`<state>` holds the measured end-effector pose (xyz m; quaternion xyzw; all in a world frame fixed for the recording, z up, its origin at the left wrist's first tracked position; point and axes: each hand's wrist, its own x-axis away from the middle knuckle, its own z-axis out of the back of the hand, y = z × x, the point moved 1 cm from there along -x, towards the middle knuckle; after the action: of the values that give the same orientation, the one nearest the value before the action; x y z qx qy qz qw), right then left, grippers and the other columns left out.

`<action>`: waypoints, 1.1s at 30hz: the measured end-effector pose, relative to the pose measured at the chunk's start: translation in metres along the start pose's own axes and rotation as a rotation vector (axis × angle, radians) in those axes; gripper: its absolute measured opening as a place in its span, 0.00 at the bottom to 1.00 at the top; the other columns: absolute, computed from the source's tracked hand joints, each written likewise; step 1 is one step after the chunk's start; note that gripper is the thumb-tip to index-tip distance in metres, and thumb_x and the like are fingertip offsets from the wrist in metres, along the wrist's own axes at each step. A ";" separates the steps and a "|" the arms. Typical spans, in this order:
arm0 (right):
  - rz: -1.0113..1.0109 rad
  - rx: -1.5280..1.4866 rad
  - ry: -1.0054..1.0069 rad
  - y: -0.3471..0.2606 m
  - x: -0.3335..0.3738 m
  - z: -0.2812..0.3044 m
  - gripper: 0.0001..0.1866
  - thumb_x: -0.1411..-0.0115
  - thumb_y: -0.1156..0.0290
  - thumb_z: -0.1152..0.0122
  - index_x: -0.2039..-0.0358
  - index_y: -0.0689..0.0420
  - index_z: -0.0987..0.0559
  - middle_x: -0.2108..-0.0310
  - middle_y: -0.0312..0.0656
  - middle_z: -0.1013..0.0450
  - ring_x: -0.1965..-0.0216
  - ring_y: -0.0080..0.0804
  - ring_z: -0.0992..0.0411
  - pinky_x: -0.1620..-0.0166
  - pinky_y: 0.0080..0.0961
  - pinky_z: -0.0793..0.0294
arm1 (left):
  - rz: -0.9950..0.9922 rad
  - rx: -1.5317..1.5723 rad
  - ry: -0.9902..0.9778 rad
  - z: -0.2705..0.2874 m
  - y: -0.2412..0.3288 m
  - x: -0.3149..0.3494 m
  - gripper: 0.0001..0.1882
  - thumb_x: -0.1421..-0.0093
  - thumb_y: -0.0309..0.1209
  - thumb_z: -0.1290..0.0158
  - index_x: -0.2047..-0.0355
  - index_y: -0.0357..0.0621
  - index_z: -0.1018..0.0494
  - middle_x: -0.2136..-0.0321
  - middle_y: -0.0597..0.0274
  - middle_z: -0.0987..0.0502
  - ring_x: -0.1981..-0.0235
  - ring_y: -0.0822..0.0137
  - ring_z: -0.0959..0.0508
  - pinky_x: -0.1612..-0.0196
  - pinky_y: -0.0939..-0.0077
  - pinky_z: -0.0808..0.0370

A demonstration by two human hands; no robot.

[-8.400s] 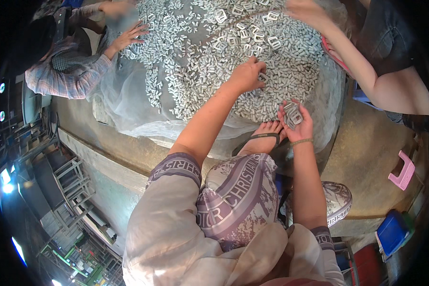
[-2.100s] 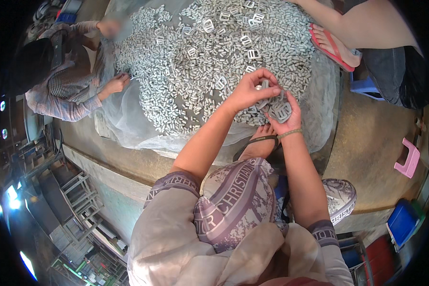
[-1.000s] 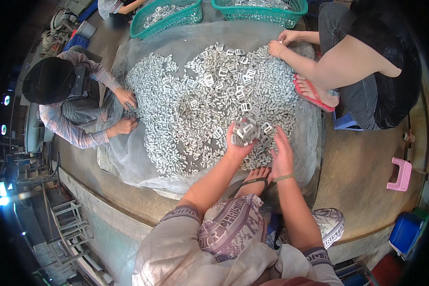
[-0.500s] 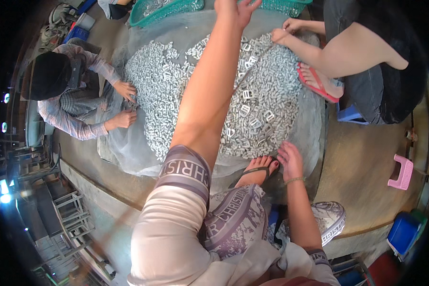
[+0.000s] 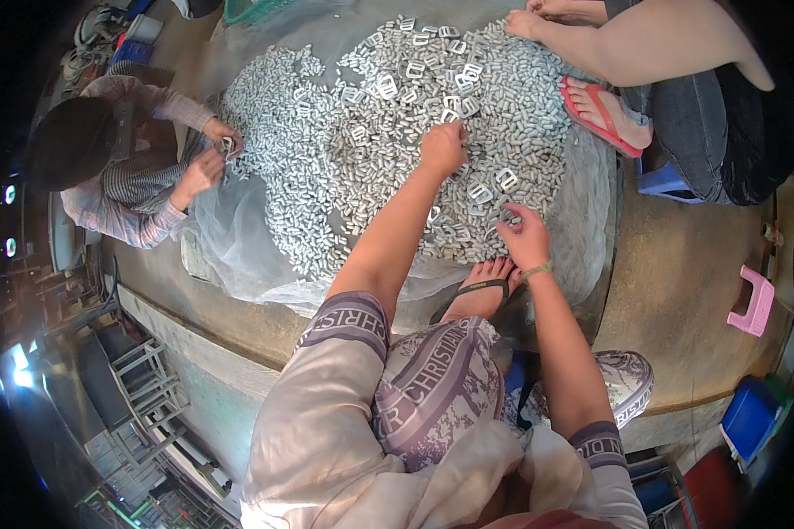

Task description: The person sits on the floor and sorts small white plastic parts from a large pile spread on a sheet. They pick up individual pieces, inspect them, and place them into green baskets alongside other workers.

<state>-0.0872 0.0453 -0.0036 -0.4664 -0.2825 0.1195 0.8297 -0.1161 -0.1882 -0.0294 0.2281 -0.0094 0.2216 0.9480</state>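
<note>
A wide heap of small silver-grey metal pieces [image 5: 291, 167] lies spread before me, with several flat slotted metal buckles [image 5: 386, 85] scattered over it. My left hand [image 5: 444, 148] reaches onto the middle of the heap, its fingers closed right beside a buckle [image 5: 451, 116]; what they grip is hidden. At the near right edge, my right hand [image 5: 526, 238] has thumb and fingers drawn together in a pinch around something too small to make out. Two loose buckles [image 5: 505, 180] rest on the pieces just beyond it.
Translucent plastic sheeting [image 5: 229, 256] lies under the heap. At left, a co-worker's hands [image 5: 210, 163] hold a small buckle; another person's hand [image 5: 525, 24] is at the far right edge. My sandalled foot [image 5: 481, 288] touches the near side. A pink stool [image 5: 752, 301] stands right.
My left arm has drawn back from the green baskets beyond the heap, and that hand is now down on the pieces. My right hand has moved forward to the heap's edge and closed.
</note>
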 end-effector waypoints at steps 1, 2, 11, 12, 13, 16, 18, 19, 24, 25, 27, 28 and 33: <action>0.037 0.132 -0.027 -0.006 0.000 -0.003 0.22 0.54 0.71 0.37 0.56 0.53 0.27 0.62 0.46 0.32 0.61 0.40 0.31 0.57 0.31 0.31 | 0.007 0.038 -0.024 0.003 0.000 0.002 0.13 0.59 0.29 0.42 0.69 0.45 0.27 0.72 0.52 0.24 0.66 0.51 0.25 0.60 0.64 0.28; 0.073 0.263 -0.051 -0.011 0.001 -0.005 0.23 0.55 0.71 0.36 0.55 0.51 0.27 0.61 0.47 0.33 0.60 0.43 0.32 0.56 0.33 0.31 | 0.011 0.076 -0.048 0.011 0.004 0.005 0.12 0.59 0.28 0.43 0.70 0.44 0.27 0.74 0.51 0.24 0.66 0.51 0.25 0.61 0.64 0.28; 0.066 0.402 -0.084 -0.012 0.006 -0.013 0.18 0.56 0.72 0.35 0.65 0.53 0.32 0.62 0.46 0.34 0.60 0.49 0.32 0.58 0.41 0.31 | -0.155 0.017 -0.312 0.012 -0.003 0.045 0.25 0.65 0.28 0.36 0.63 0.48 0.29 0.56 0.50 0.34 0.57 0.51 0.28 0.56 0.65 0.28; 0.058 0.405 -0.078 -0.013 0.005 -0.012 0.18 0.56 0.72 0.35 0.65 0.53 0.32 0.63 0.45 0.33 0.60 0.50 0.31 0.59 0.41 0.31 | -0.136 0.005 -0.360 0.015 -0.003 0.045 0.23 0.65 0.29 0.36 0.64 0.48 0.28 0.58 0.50 0.33 0.59 0.51 0.27 0.57 0.66 0.28; 0.050 0.408 -0.072 -0.014 0.005 -0.010 0.19 0.56 0.73 0.35 0.65 0.53 0.33 0.63 0.45 0.33 0.61 0.50 0.31 0.59 0.41 0.31 | -0.146 -0.012 -0.374 0.012 -0.006 0.044 0.23 0.65 0.29 0.35 0.65 0.47 0.28 0.59 0.50 0.32 0.60 0.51 0.27 0.57 0.66 0.28; 0.071 0.410 -0.024 -0.008 0.003 -0.011 0.20 0.58 0.74 0.34 0.65 0.54 0.33 0.65 0.45 0.31 0.63 0.49 0.31 0.62 0.39 0.31 | -0.160 0.076 -0.416 0.008 -0.011 0.043 0.23 0.65 0.31 0.35 0.66 0.45 0.29 0.62 0.50 0.31 0.60 0.51 0.28 0.57 0.66 0.29; 0.051 0.375 -0.016 0.005 -0.001 -0.011 0.20 0.59 0.75 0.34 0.65 0.54 0.33 0.65 0.45 0.31 0.63 0.49 0.31 0.62 0.39 0.32 | -0.147 0.318 -0.454 0.016 0.000 0.047 0.22 0.64 0.32 0.35 0.68 0.44 0.30 0.64 0.50 0.31 0.58 0.52 0.29 0.56 0.66 0.30; 0.019 0.341 -0.031 0.013 -0.003 -0.011 0.20 0.58 0.75 0.34 0.65 0.54 0.34 0.65 0.45 0.31 0.62 0.50 0.31 0.62 0.40 0.32 | -0.183 0.318 -0.374 0.011 0.004 0.052 0.22 0.64 0.33 0.35 0.68 0.44 0.30 0.65 0.51 0.31 0.59 0.52 0.29 0.56 0.66 0.31; -0.010 0.247 -0.037 0.022 -0.006 -0.015 0.14 0.58 0.79 0.39 0.68 0.57 0.29 0.70 0.46 0.30 0.69 0.45 0.29 0.66 0.36 0.30 | -0.096 0.253 -0.366 0.000 0.017 0.064 0.27 0.66 0.33 0.34 0.64 0.44 0.31 0.64 0.50 0.31 0.59 0.52 0.30 0.55 0.65 0.32; -0.009 0.178 -0.036 0.034 -0.010 -0.016 0.13 0.58 0.79 0.40 0.69 0.58 0.28 0.72 0.45 0.30 0.72 0.42 0.29 0.68 0.34 0.30 | -0.099 0.225 -0.416 -0.002 0.014 0.062 0.28 0.67 0.33 0.34 0.63 0.45 0.32 0.62 0.49 0.32 0.59 0.52 0.30 0.55 0.65 0.32; -0.113 -0.067 -0.038 0.049 -0.010 -0.008 0.11 0.58 0.81 0.42 0.70 0.60 0.26 0.75 0.43 0.29 0.77 0.37 0.29 0.71 0.31 0.29 | -0.163 0.294 -0.447 0.009 0.025 0.059 0.28 0.66 0.32 0.34 0.63 0.45 0.32 0.63 0.49 0.32 0.59 0.52 0.30 0.56 0.65 0.31; -0.209 -0.245 -0.044 0.052 -0.010 -0.002 0.10 0.57 0.81 0.43 0.70 0.61 0.25 0.76 0.41 0.29 0.79 0.35 0.29 0.73 0.29 0.29 | -0.195 0.327 -0.461 0.013 0.029 0.057 0.27 0.66 0.31 0.35 0.63 0.45 0.32 0.63 0.50 0.32 0.59 0.51 0.30 0.56 0.65 0.31; -0.448 -1.166 -0.132 0.028 0.001 0.016 0.12 0.54 0.82 0.49 0.65 0.63 0.27 0.71 0.42 0.30 0.69 0.32 0.30 0.63 0.29 0.27 | -0.343 0.281 -0.211 0.003 0.034 0.059 0.23 0.63 0.27 0.37 0.65 0.45 0.33 0.69 0.53 0.29 0.62 0.53 0.28 0.59 0.67 0.31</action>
<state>-0.0938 0.0721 -0.0202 -0.7634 -0.4426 -0.2024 0.4247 -0.0774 -0.1380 -0.0055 0.3780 -0.0385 0.0316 0.9245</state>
